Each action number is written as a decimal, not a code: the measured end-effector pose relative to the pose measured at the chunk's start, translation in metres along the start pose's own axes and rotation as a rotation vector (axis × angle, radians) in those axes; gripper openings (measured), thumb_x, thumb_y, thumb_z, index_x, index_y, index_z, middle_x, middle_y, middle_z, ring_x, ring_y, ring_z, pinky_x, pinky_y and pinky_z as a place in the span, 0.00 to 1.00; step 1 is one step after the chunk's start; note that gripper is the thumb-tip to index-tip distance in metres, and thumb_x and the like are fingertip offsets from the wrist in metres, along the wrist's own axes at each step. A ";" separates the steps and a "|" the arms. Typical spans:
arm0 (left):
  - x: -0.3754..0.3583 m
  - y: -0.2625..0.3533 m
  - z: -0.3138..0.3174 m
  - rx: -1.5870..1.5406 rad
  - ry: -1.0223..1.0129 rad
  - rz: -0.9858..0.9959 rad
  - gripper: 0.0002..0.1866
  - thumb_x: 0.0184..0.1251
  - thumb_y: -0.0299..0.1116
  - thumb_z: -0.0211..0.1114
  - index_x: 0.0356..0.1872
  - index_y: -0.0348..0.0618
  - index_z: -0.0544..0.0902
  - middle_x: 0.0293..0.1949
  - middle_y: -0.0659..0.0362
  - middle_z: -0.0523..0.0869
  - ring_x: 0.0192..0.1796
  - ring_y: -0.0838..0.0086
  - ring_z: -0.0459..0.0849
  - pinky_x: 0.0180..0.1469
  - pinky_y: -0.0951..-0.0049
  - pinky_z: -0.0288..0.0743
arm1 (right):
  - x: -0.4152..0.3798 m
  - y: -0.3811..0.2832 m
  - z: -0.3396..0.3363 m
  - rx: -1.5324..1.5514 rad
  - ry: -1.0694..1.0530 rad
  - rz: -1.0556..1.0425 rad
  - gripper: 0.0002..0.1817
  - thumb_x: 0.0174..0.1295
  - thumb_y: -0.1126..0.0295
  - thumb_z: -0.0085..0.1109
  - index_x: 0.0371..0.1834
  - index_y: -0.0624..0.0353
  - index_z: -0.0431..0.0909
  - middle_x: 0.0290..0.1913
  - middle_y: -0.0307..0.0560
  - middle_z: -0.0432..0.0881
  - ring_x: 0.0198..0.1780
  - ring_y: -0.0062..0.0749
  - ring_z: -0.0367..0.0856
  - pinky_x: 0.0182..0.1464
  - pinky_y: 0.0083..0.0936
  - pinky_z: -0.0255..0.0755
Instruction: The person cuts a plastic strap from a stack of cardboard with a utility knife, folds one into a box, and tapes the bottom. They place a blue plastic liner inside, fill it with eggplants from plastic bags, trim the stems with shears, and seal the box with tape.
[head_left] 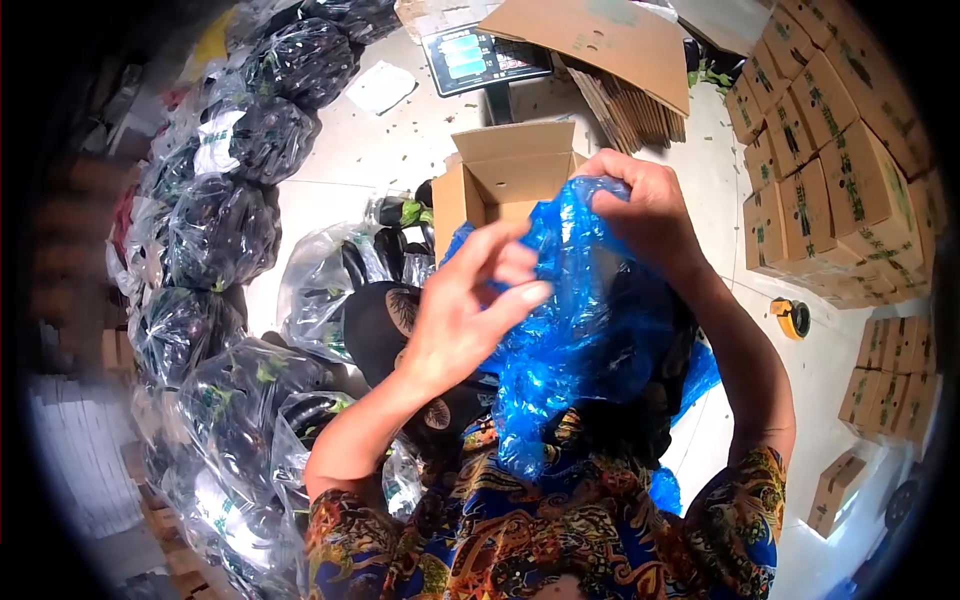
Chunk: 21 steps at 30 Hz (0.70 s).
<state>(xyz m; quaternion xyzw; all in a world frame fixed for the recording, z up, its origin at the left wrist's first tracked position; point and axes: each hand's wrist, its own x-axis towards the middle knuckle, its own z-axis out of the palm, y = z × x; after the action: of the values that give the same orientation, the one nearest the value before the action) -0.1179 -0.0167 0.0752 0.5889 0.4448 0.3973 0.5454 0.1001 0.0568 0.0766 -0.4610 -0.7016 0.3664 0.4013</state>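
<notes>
A crumpled blue plastic bag point(570, 300) hangs in front of my body. My right hand point(640, 205) grips its upper edge, fingers closed. Beside the bag's left side is my left hand point(475, 300), its fingers curled and partly blurred; whether they hold the film is unclear. Behind the bag an open cardboard box point(505, 185) stands with its back flap up, its front part hidden. Left of the box lies a clear bag with eggplants point(370, 255).
Clear bags of eggplants point(225, 230) line the left side. At the top are a digital scale point(485, 58) and flattened cardboard point(600, 40). Stacked boxes point(830, 180) rise on the right, near a yellow tape roll point(792, 318). A small box point(835, 490) sits lower right.
</notes>
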 end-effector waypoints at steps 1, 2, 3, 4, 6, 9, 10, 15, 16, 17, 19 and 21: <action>0.012 -0.003 0.006 0.138 0.005 0.031 0.35 0.58 0.38 0.74 0.65 0.37 0.70 0.47 0.55 0.81 0.48 0.75 0.80 0.49 0.73 0.77 | 0.001 -0.007 0.003 0.007 -0.006 -0.022 0.11 0.51 0.71 0.52 0.32 0.66 0.79 0.33 0.52 0.83 0.34 0.37 0.83 0.40 0.30 0.76; 0.024 -0.004 0.016 0.115 0.010 0.064 0.32 0.56 0.40 0.76 0.59 0.37 0.74 0.43 0.58 0.82 0.47 0.77 0.80 0.48 0.74 0.77 | 0.004 -0.008 0.006 -0.067 0.019 -0.106 0.10 0.50 0.71 0.53 0.33 0.65 0.79 0.32 0.53 0.83 0.34 0.40 0.82 0.39 0.31 0.76; 0.035 -0.006 0.021 0.113 0.010 -0.021 0.27 0.60 0.36 0.73 0.58 0.37 0.75 0.43 0.59 0.82 0.46 0.77 0.80 0.49 0.75 0.76 | 0.006 -0.005 0.010 -0.142 0.044 -0.189 0.11 0.49 0.71 0.54 0.33 0.65 0.79 0.32 0.53 0.82 0.34 0.43 0.82 0.39 0.32 0.76; 0.044 -0.008 0.024 0.109 0.010 -0.105 0.22 0.63 0.32 0.69 0.57 0.37 0.76 0.44 0.61 0.82 0.45 0.78 0.80 0.50 0.76 0.75 | 0.007 -0.001 0.013 -0.220 0.068 -0.270 0.11 0.47 0.71 0.55 0.34 0.64 0.78 0.32 0.53 0.82 0.34 0.45 0.82 0.39 0.33 0.76; 0.056 -0.022 0.027 -0.355 0.042 -0.134 0.08 0.66 0.21 0.60 0.45 0.36 0.80 0.37 0.63 0.84 0.38 0.84 0.80 0.41 0.82 0.76 | 0.006 0.007 0.010 -0.328 0.106 -0.413 0.09 0.46 0.75 0.59 0.33 0.60 0.78 0.30 0.52 0.80 0.34 0.49 0.81 0.37 0.35 0.76; 0.061 -0.032 0.010 -0.592 0.135 -0.218 0.08 0.69 0.20 0.54 0.44 0.38 0.80 0.38 0.61 0.85 0.39 0.80 0.83 0.42 0.79 0.79 | -0.007 0.016 -0.010 -0.540 0.119 -0.476 0.05 0.49 0.77 0.60 0.29 0.58 0.77 0.29 0.51 0.80 0.34 0.44 0.82 0.34 0.35 0.76; 0.059 -0.025 0.006 -0.686 0.146 -0.202 0.08 0.70 0.22 0.53 0.45 0.39 0.79 0.39 0.59 0.85 0.41 0.78 0.84 0.45 0.76 0.81 | -0.013 0.025 -0.016 -0.690 0.087 -0.404 0.05 0.49 0.76 0.61 0.29 0.58 0.77 0.29 0.51 0.80 0.33 0.44 0.82 0.33 0.35 0.76; 0.056 -0.013 -0.002 -0.737 0.148 -0.172 0.11 0.72 0.25 0.53 0.52 0.37 0.76 0.45 0.55 0.85 0.45 0.72 0.84 0.52 0.70 0.80 | -0.015 0.064 -0.025 -0.441 0.027 -0.031 0.08 0.57 0.67 0.61 0.35 0.59 0.79 0.37 0.55 0.81 0.36 0.45 0.83 0.38 0.35 0.77; 0.056 -0.011 0.000 -0.713 0.153 -0.164 0.08 0.73 0.25 0.53 0.47 0.38 0.78 0.41 0.58 0.86 0.41 0.76 0.85 0.47 0.75 0.81 | -0.013 0.062 -0.025 -0.171 -0.006 0.102 0.11 0.60 0.64 0.61 0.40 0.59 0.80 0.41 0.56 0.82 0.39 0.45 0.83 0.41 0.35 0.77; 0.057 -0.015 0.001 -0.656 0.157 -0.132 0.07 0.72 0.25 0.55 0.46 0.38 0.79 0.40 0.59 0.86 0.40 0.78 0.84 0.47 0.76 0.80 | -0.012 0.057 -0.024 0.096 0.038 0.288 0.18 0.62 0.59 0.60 0.48 0.60 0.77 0.46 0.57 0.81 0.44 0.43 0.82 0.45 0.35 0.76; 0.059 -0.019 0.004 -0.611 0.226 -0.103 0.07 0.72 0.25 0.57 0.45 0.37 0.80 0.39 0.60 0.86 0.40 0.79 0.83 0.47 0.78 0.79 | -0.009 0.022 -0.016 0.638 0.122 0.653 0.32 0.64 0.48 0.57 0.62 0.62 0.71 0.57 0.58 0.78 0.52 0.41 0.80 0.53 0.34 0.73; 0.063 -0.027 0.005 -0.543 0.302 -0.052 0.07 0.71 0.26 0.58 0.45 0.37 0.81 0.38 0.62 0.85 0.40 0.82 0.82 0.46 0.80 0.78 | -0.019 0.022 -0.012 0.709 0.105 0.584 0.43 0.62 0.40 0.55 0.69 0.64 0.61 0.62 0.57 0.74 0.57 0.39 0.76 0.57 0.34 0.70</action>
<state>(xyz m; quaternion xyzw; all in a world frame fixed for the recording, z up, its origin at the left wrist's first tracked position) -0.0970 0.0425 0.0464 0.3447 0.4132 0.5705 0.6205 0.1238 0.0479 0.0576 -0.4915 -0.3527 0.6576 0.4491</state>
